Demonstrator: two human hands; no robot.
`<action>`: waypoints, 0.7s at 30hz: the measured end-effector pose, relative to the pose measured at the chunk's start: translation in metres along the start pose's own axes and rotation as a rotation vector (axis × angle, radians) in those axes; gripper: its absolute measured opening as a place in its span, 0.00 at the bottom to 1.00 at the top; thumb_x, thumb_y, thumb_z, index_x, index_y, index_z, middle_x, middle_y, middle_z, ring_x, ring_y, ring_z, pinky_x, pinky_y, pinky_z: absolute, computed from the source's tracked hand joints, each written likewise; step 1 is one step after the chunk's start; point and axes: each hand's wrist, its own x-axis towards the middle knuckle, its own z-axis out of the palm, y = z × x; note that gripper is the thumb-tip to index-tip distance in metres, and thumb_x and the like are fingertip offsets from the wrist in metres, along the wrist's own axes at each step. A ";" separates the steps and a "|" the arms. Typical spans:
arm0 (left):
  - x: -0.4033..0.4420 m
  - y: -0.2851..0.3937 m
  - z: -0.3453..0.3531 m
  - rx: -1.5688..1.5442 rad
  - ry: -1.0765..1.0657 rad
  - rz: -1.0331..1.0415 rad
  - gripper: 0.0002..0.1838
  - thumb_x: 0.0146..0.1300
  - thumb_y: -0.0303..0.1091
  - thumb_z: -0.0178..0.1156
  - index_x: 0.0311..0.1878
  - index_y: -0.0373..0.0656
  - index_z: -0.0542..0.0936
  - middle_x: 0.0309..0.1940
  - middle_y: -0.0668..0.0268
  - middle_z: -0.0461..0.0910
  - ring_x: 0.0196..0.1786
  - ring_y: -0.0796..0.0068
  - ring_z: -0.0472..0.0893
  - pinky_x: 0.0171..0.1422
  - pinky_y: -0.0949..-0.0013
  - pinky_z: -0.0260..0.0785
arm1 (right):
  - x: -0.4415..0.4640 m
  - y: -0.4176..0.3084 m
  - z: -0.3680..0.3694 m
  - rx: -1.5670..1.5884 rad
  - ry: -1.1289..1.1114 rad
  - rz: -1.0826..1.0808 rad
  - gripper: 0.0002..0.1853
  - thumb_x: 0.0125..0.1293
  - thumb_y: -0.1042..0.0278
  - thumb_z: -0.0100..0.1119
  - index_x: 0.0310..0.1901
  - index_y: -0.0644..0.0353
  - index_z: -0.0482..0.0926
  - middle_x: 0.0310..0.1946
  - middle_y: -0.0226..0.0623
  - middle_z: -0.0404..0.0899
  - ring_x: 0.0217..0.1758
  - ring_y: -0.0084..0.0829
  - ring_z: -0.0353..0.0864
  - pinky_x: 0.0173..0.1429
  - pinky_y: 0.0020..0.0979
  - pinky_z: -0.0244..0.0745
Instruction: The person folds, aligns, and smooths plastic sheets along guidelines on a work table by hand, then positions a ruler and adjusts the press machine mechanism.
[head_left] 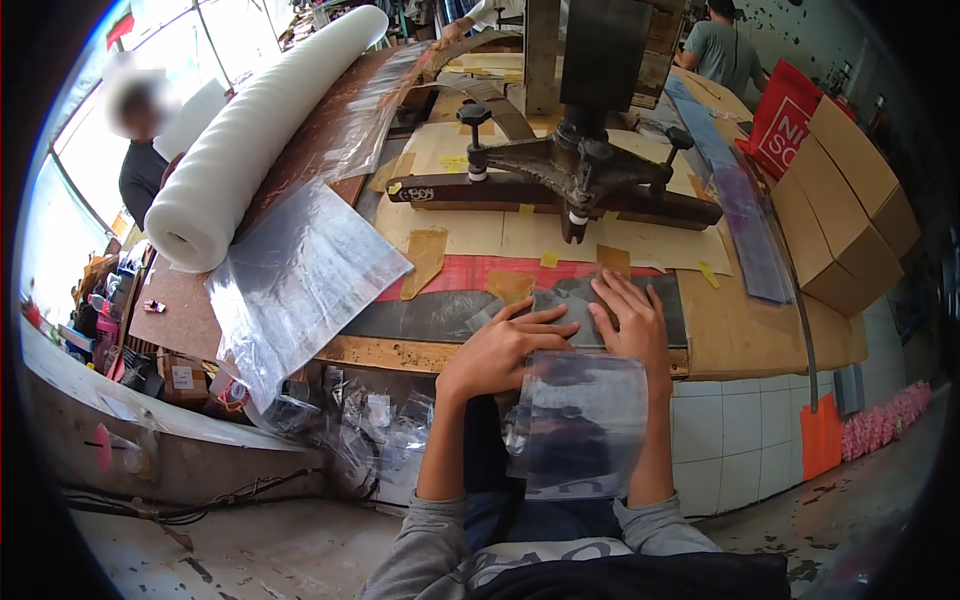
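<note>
Work looks midway (finished portion unclear), with clear rectangular plastic sheet (582,425) hanging at six o'clock, left hand (508,346) and right hand (636,322) spread, gripping nothing visible.

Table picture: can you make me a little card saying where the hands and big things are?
Left hand: fingers spread, at the dark strip
Right hand: fingers spread, at the same strip
Between forearms: clear plastic sheet
Beyond the hands: dark metal machine
Picture's left: white roll on the table
Picture's right: cardboard box, red bag
</note>
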 end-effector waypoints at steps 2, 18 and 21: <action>0.000 0.000 -0.001 0.016 0.036 0.021 0.18 0.53 0.42 0.63 0.48 0.50 0.84 0.64 0.69 0.75 0.74 0.60 0.63 0.78 0.48 0.50 | 0.000 0.001 0.001 -0.041 0.035 -0.051 0.17 0.64 0.60 0.62 0.52 0.58 0.82 0.58 0.39 0.78 0.63 0.37 0.74 0.69 0.46 0.62; -0.002 0.006 0.000 0.046 0.024 0.009 0.16 0.51 0.34 0.62 0.45 0.53 0.84 0.65 0.70 0.74 0.74 0.64 0.64 0.77 0.48 0.52 | -0.004 -0.008 -0.004 -0.071 0.092 -0.040 0.16 0.61 0.65 0.65 0.50 0.58 0.83 0.53 0.42 0.79 0.57 0.41 0.77 0.63 0.41 0.68; -0.002 0.005 0.001 0.043 0.024 0.008 0.15 0.52 0.33 0.61 0.45 0.53 0.84 0.65 0.71 0.74 0.74 0.64 0.64 0.77 0.48 0.52 | -0.004 -0.005 -0.003 -0.057 0.089 -0.053 0.15 0.61 0.65 0.65 0.50 0.57 0.83 0.53 0.41 0.79 0.56 0.41 0.77 0.63 0.41 0.68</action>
